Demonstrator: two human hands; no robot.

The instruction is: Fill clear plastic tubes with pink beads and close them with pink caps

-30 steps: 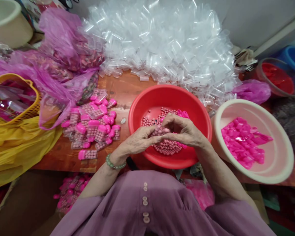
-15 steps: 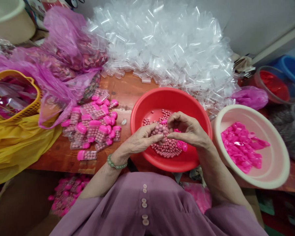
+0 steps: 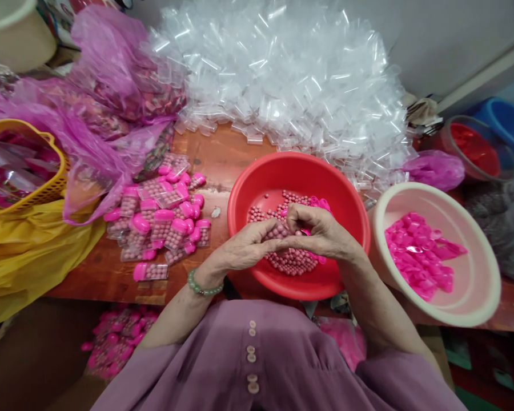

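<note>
Both hands meet over the red basin [image 3: 257, 171], which serves as the landmark here. The left hand [image 3: 245, 249] has its fingers closed around a small clear tube [image 3: 278, 230] filled with pink beads, held just above the bead heap [image 3: 292, 260] in the basin's bottom. The right hand [image 3: 319, 233] is curled against the tube's end, fingers pinched there; whether a pink cap sits under them is hidden.

To do this step well, it seems wise to hold the tube steady and level over the basin, so any bead that slips falls back into the heap, and to press squarely on the tube's mouth rather than at a slant.

Left of the basin on the wooden surface [image 3: 223, 160] lies a cluster of filled, capped tubes [image 3: 163, 220]. Right of it, a cream bowl [image 3: 480, 308] holds loose pink caps [image 3: 420, 254]. Behind it rises a mound of empty clear tubes [image 3: 282, 80].
</note>
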